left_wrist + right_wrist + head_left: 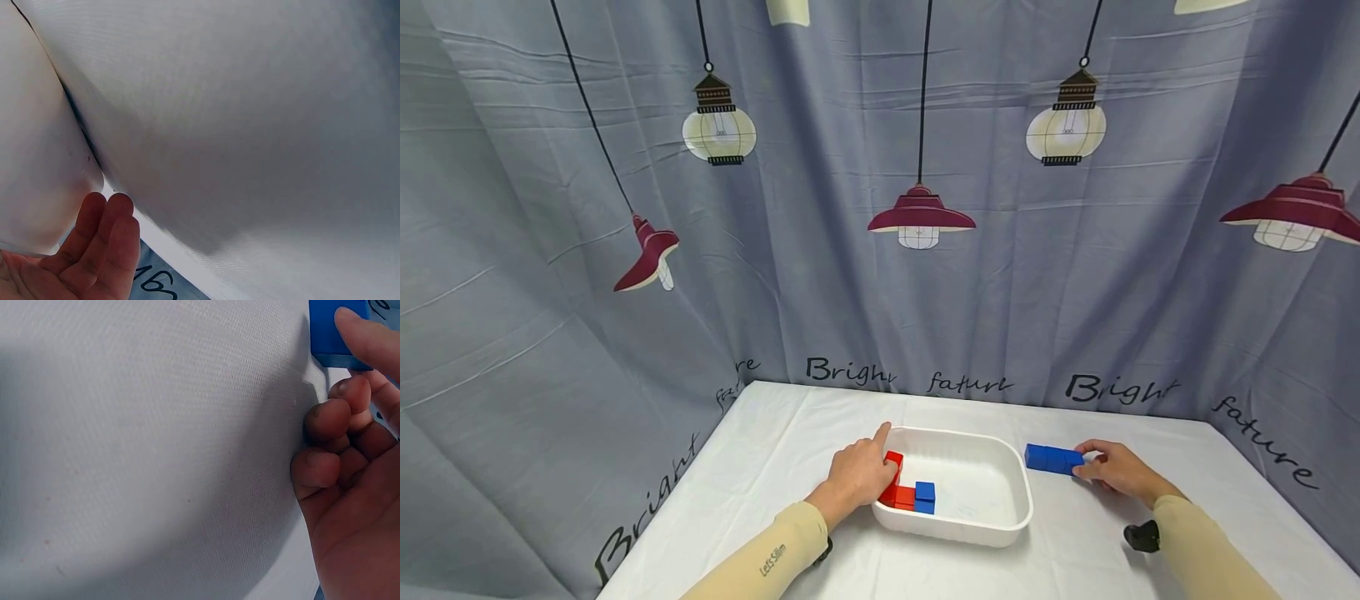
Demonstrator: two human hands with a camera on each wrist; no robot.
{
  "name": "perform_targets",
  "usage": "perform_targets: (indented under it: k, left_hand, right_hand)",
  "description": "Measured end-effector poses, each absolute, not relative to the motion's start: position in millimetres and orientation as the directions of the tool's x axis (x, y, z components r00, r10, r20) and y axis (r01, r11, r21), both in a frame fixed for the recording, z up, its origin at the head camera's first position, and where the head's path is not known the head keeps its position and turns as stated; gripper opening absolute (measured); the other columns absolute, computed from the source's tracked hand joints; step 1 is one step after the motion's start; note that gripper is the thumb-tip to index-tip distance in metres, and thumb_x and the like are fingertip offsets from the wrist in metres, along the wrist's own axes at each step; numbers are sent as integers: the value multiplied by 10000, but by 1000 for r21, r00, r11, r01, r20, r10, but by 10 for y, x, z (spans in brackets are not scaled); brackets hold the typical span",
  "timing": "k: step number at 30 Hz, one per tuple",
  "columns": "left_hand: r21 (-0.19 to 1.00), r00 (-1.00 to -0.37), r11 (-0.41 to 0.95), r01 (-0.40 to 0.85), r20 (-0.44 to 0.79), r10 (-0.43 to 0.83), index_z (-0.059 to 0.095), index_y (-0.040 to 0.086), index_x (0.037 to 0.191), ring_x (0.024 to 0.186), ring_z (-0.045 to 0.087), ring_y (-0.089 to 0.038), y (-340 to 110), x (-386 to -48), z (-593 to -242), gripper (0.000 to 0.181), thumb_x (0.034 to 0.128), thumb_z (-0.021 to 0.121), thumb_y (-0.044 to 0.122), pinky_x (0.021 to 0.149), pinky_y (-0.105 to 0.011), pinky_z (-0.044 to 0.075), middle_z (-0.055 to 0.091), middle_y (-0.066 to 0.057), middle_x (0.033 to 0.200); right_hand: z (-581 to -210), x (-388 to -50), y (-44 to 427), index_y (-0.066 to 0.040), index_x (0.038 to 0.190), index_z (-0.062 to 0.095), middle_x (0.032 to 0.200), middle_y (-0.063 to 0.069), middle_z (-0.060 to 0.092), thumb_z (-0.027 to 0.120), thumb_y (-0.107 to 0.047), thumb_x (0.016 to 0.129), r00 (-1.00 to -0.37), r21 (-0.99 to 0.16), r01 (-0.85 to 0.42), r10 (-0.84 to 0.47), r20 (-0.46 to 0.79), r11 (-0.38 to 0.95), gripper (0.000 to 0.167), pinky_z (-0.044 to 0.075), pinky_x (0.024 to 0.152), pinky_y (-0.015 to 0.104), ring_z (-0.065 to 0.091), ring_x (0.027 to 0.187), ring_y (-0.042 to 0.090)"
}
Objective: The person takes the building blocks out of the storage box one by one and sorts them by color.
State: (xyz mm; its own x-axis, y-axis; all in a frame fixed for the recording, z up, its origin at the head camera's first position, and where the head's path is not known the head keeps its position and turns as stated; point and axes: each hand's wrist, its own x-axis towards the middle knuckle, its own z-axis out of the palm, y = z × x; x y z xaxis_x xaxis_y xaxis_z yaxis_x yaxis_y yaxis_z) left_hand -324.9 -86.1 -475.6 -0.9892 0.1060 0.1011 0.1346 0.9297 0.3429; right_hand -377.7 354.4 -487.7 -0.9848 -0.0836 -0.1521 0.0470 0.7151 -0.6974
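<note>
A white plastic tub (958, 525) stands on the table with red blocks (904, 497) and blue blocks (925, 497) in its near left corner. My left hand (859, 473) holds the tub's left side, thumb over the rim by the red blocks. In the left wrist view, the left hand's fingers (103, 240) lie along the outside of the tub wall (37, 156). To the right of the tub lies a row of blue blocks (1047, 458). My right hand (1116, 468) pinches the right end of this row between thumb and finger; its other fingers curl below the blue block (334, 337).
A white cloth covers the table (820, 408). Behind it hangs a grey-blue curtain (850, 292) printed with lamps and lettering. A dark wrist device (1142, 536) sits by the right sleeve.
</note>
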Motion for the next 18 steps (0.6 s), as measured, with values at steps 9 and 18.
perform_targets:
  k: [9,18]
  left_hand:
    - [340,-990,931,130,92,105,370,173,1556,957,669,-256,-866,-3257,-4757,663,945,562,346,900,-476,546,691,-102,1221]
    - [346,-990,929,132,87,108,373,163,1552,964,666,-263,-868,-3252,-4760,669,939,573,339,903,-484,545,687,-108,1223]
  right_hand:
    - [-4735,-3765,3489,-6,1348,537,788,53,495,788,-371,843,-985,-684,44,-84,-154,728,672,383,572,308,476,672,203]
    - [-4482,-3766,3257,-19,1329,577,812,48,486,767,-403,865,-984,-626,-41,-140,-110,778,632,421,614,326,484,785,227]
